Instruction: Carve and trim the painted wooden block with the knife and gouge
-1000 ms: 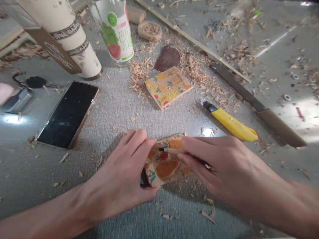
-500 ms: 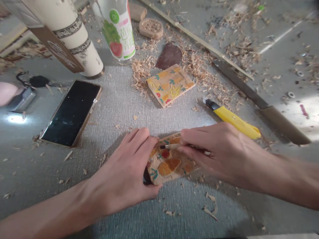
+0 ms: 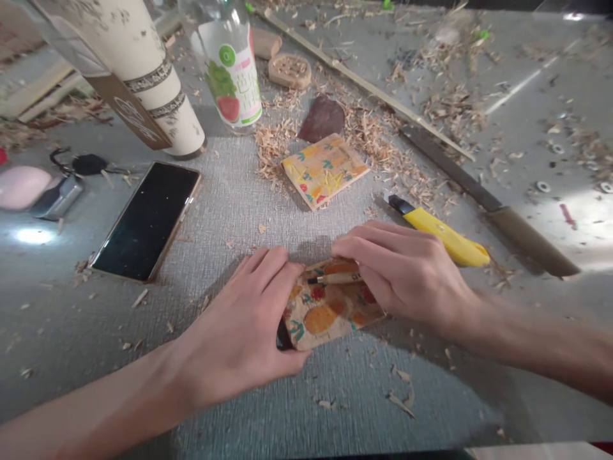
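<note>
My left hand (image 3: pixel 253 319) is closed on the left end of a small wooden board (image 3: pixel 325 317) painted with orange fruit, red spots and green leaves. Its thumb lies at the near edge, and part of a dark object (image 3: pixel 283 337) shows beside that end. Curled over the board's right end is my right hand (image 3: pixel 407 271), fingers at the far edge. A slim pen-like tool (image 3: pixel 338 278) with a dark tip lies across the painted face, its rear end hidden under the right hand. Beyond the hands, a second painted board (image 3: pixel 325 171) lies flat.
A yellow utility knife (image 3: pixel 443 236) and a long knife (image 3: pixel 522 233) lie to the right. A phone (image 3: pixel 148 220) lies left, before a paper cup (image 3: pixel 177 121) and a plastic bottle (image 3: pixel 233 83). Wood shavings (image 3: pixel 383 150) surround a brown sandpaper-like piece (image 3: pixel 323 119).
My right hand has loosened its pinch on the pen-like tool and spread over the board's right end. More of the tool shows now. The left hand keeps its hold; the view has shifted slightly.
</note>
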Demonstrator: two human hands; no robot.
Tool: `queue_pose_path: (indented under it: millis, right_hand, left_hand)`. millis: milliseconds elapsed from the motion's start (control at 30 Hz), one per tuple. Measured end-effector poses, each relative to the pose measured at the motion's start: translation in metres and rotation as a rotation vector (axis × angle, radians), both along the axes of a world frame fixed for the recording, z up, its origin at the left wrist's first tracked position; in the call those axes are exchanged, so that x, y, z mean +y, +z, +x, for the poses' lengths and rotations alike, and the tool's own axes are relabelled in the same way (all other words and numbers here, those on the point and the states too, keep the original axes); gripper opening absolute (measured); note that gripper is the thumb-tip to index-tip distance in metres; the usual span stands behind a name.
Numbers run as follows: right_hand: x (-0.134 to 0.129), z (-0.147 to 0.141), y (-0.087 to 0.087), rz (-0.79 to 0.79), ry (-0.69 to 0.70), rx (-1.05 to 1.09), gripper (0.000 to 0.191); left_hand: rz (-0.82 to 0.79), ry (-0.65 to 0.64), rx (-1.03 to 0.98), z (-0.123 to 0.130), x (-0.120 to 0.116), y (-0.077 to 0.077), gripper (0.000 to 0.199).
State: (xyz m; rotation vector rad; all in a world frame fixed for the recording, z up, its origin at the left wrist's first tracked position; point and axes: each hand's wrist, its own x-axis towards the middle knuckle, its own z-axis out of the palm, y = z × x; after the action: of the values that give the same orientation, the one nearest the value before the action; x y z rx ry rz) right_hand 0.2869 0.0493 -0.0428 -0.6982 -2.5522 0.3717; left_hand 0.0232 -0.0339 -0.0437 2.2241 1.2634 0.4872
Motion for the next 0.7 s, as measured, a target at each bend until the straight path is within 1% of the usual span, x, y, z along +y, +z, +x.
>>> queue_pose_path:
  millis: [133, 267, 333, 367, 400, 467, 533, 633, 700]
  right_hand:
    - [0.003, -0.008, -0.01, -0.071, 0.065, 0.032, 0.023]
    - [0.006, -0.004, -0.012, -0.092, 0.054, 0.061, 0.028]
    - [0.008, 0.004, -0.01, -0.092, 0.066, 0.054, 0.017]
    - [0.008, 0.008, -0.009, -0.083, 0.091, 0.045, 0.008]
    - [0.009, 0.012, -0.009, -0.067, 0.127, 0.032, 0.003]
    - [0.01, 0.019, -0.007, -0.016, 0.193, 0.002, 0.009]
    - [0.011, 0.024, -0.006, 0.042, 0.222, -0.027, 0.002]
    - [0.011, 0.031, -0.003, 0.074, 0.211, -0.022, 0.006]
    - [0.012, 0.037, -0.001, 0.049, 0.137, 0.016, 0.006]
  left_hand:
    - [-0.001, -0.013, 0.004, 0.002, -0.006, -0.002, 0.059]
    - [0.041, 0.004, -0.01, 0.0, -0.01, -0.008, 0.075]
    - [0.052, -0.021, -0.001, -0.002, -0.01, -0.009, 0.077]
    - [0.06, -0.027, 0.005, -0.002, -0.009, -0.009, 0.078]
    - [0.066, -0.031, 0.016, -0.003, -0.008, -0.008, 0.081]
    - [0.072, -0.039, 0.046, -0.003, -0.006, -0.005, 0.086]
    - [0.068, -0.044, 0.073, -0.003, -0.005, -0.003, 0.093]
    - [0.041, -0.046, 0.087, -0.006, -0.005, -0.001, 0.105]
    - [0.013, -0.045, 0.047, -0.01, -0.004, 0.0, 0.111]
